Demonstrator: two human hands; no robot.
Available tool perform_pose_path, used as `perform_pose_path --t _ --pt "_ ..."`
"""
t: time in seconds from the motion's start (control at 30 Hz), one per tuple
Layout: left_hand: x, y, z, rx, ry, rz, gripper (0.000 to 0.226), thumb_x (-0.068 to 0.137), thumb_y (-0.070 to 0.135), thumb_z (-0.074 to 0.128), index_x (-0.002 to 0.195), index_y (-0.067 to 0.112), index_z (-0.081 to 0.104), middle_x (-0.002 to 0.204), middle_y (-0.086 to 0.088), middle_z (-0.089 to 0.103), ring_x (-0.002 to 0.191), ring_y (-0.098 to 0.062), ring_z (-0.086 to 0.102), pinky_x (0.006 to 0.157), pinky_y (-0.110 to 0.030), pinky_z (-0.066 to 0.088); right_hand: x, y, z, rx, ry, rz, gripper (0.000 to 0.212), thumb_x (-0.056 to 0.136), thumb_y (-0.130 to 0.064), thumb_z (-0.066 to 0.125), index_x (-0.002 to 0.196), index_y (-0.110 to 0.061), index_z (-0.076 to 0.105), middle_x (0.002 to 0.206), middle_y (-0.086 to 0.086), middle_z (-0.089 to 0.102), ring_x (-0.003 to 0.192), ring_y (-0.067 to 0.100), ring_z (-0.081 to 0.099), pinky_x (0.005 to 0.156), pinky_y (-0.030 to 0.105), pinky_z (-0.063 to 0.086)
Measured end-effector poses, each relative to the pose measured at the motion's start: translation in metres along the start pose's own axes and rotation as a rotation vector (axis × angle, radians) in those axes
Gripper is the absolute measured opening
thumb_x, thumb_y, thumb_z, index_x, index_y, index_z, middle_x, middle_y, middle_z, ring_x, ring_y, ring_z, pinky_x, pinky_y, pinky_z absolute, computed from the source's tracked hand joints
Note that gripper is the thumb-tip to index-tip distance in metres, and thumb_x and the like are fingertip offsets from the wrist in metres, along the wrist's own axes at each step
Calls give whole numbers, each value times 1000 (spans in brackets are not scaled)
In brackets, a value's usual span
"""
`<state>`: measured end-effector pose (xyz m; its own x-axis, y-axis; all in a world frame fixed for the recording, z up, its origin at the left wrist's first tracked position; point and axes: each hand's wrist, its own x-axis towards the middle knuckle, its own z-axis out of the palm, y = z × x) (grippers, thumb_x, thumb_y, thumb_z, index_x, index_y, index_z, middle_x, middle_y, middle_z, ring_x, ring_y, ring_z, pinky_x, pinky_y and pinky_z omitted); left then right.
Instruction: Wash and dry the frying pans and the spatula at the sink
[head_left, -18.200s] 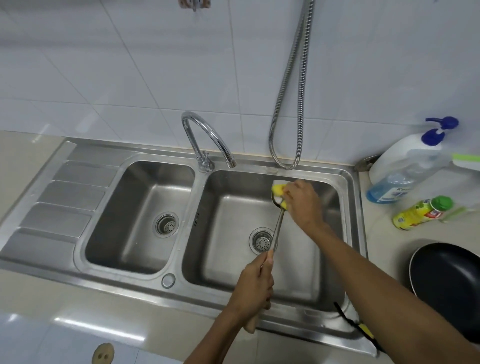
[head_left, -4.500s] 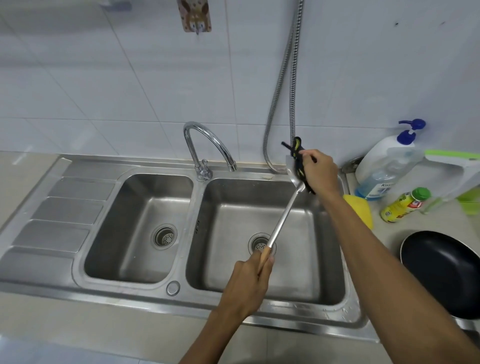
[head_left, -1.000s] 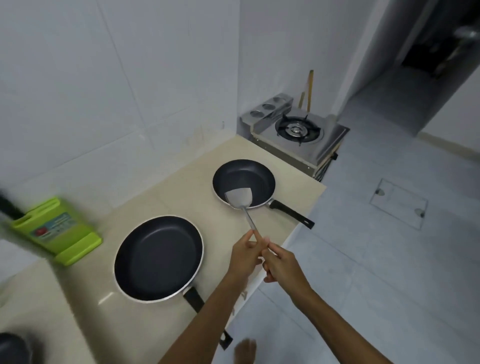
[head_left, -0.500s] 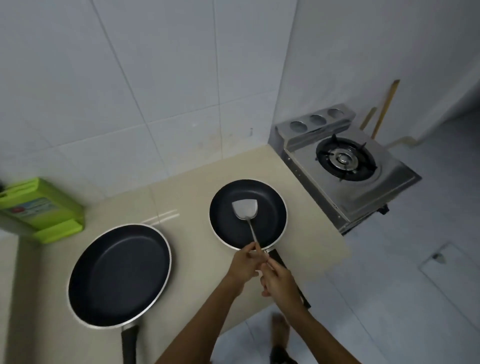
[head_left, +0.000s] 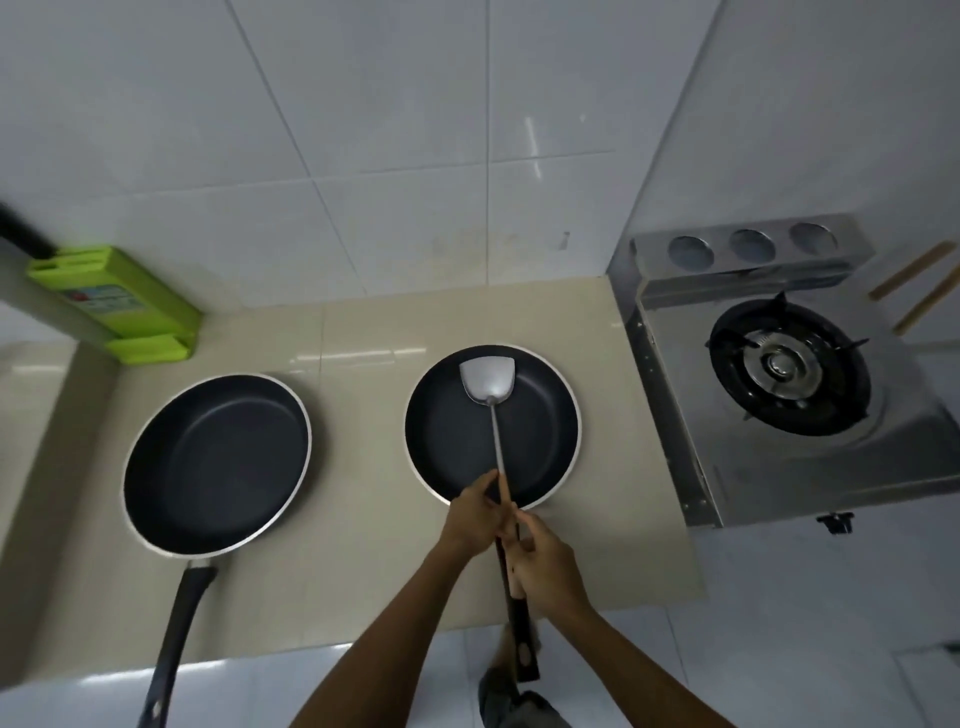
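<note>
Two black frying pans sit on the beige counter (head_left: 353, 571). The larger pan (head_left: 215, 457) is on the left, its handle pointing toward me. The smaller pan (head_left: 452, 436) is on the right, and its black handle runs under my hands past the counter edge. A metal spatula (head_left: 488, 382) lies with its blade over the smaller pan's far side. My left hand (head_left: 475, 517) pinches the spatula's shaft near the pan's near rim. My right hand (head_left: 545, 564) grips the wooden end of the spatula's handle just behind it.
A single-burner gas stove (head_left: 784, 369) stands right of the counter, lower than it. A green knife block (head_left: 117, 306) leans at the back left by the tiled wall. Two wooden sticks (head_left: 919, 288) lean beyond the stove. The floor lies below the counter's front edge.
The view has swung to face the counter squarely. Both hands still hold the spatula, whose blade has moved over the smaller pan's far side.
</note>
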<state>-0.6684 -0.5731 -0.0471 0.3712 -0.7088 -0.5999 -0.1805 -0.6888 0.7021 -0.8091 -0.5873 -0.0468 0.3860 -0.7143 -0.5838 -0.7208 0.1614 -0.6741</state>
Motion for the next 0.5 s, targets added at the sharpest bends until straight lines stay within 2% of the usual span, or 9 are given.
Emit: perform_pose_path --t 0.07,0.17,0.23,0.27,0.33,0.37,0.43,0.5 --pt "-2 -1 3 33 57 28 44 94 13 66 137 15 58 91 0 70 66 -1 62 59 -5 46 5 4 0 -33 10 -29 34 100 -47 55 131 -34 61 107 -9 73 97 12 68 89 36 58" --pt "-4 -2 10 82 144 22 38 95 23 67 132 20 63 91 0 74 72 -9 65 68 -10 47 9 7 2 -74 20 -44 34 99 -51 55 125 -32 64 101 -11 72 93 12 68 86 38 60" --pt "-6 -4 14 142 211 35 36 93 28 68 128 22 66 87 -1 72 69 -10 62 64 -9 43 12 10 1 -94 30 -47 32 99 -50 54 125 -33 63 100 -9 72 93 14 69 84 41 60" --pt "-7 -3 15 169 227 41 36 93 29 68 127 22 67 90 -3 71 72 -12 63 65 -11 45 11 8 -1 -118 24 -53 30 99 -49 54 124 -34 62 100 -9 72 93 15 69 84 42 60" --pt "-11 -6 15 181 212 39 37 92 32 69 127 21 66 106 -7 70 87 -20 66 79 -26 54 10 6 -2 -144 32 -66 26 101 -46 52 122 -35 62 100 -10 71 93 14 68 83 41 60" --pt "-12 -10 16 188 200 48 38 92 34 68 127 20 66 113 -7 67 93 -22 66 85 -31 54 10 6 -2 -182 54 -98 23 102 -46 51 119 -35 62 99 -11 69 93 13 67 82 40 60" --pt "-25 -19 12 262 224 96 41 93 40 66 128 19 66 121 -7 62 101 -24 64 90 -33 53 3 3 -2 -358 115 -208 22 103 -43 51 119 -32 61 102 -9 66 94 14 64 78 35 59" --pt "-34 -34 5 407 352 165 42 93 48 63 125 22 68 123 -6 63 106 -24 62 91 -34 53 0 -3 1 -563 210 -402 37 99 -34 61 134 -24 59 108 -2 65 94 18 63 75 32 58"
